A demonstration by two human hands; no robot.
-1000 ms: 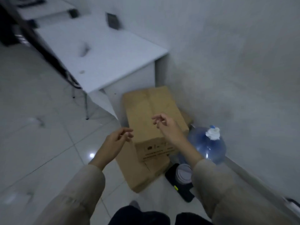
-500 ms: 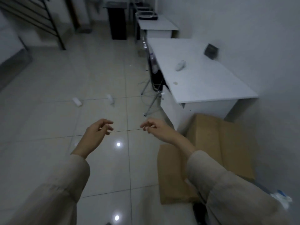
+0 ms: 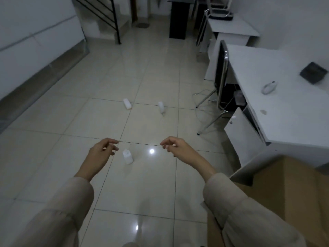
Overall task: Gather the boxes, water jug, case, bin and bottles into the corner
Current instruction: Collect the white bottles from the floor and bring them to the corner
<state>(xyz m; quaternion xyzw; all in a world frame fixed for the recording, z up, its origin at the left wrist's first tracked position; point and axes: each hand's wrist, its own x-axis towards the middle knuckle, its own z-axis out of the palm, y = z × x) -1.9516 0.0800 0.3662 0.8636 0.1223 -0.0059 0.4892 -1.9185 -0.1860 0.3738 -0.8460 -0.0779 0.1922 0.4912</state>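
Since one second ago the view has swung away from the corner stack and jug; both hands were raised over the top box then, and now hang over open tiled floor, holding nothing.

Far left of the left hand [image 3: 99, 155]: a white wall with a grey skirting strip [image 3: 42, 75]. Beyond it, a black stair railing [image 3: 106, 15].

Left hand: fingers loosely curled, relaxed, empty. Just to its right, between the two hands, a small white bottle [image 3: 127, 156] stands on the floor, close to the left fingertips but not touching. Ahead of both hands, well apart from them, two more white bottles lie on the tiles: the left far bottle [image 3: 127, 103] and the right far bottle [image 3: 161, 107].

Right hand [image 3: 175, 147]: fingers loosely curled, empty, hovering above the tiles. No obstacle lies between either hand and the three bottles.

Right of the right hand: a chair [image 3: 219, 82] with metal legs tucked under a white desk [image 3: 277, 107]; its legs jut onto the floor beyond the right hand. On the desk lie a dark flat object [image 3: 314, 73] and a small white item [image 3: 268, 87], kind unclear. A second desk [image 3: 233, 27] stands farther back.

Below the right forearm and under the desk's near corner: the cardboard boxes [image 3: 292, 189], partly hidden by the sleeve [image 3: 249, 216].
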